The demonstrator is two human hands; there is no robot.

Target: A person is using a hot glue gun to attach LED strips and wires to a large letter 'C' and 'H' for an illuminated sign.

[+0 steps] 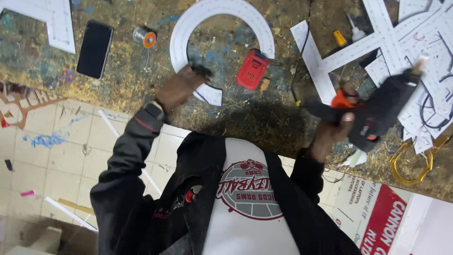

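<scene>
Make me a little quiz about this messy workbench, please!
1. True or false: the black phone lies on the floor.
2. Which hand holds the black glue gun with the orange trigger? A: left hand. B: right hand. C: neither.
3. What colour is the blocky thing beside the white curved piece?

Key
1. False: it lies on the workbench.
2. B: the right hand is wrapped around its grip.
3. Red.

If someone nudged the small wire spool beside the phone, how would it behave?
The wire spool looks small and probably light. It seems to lie on its round side, so a nudge may roll it. Its loose thin wire could trail or snag on the rough workbench.
</scene>
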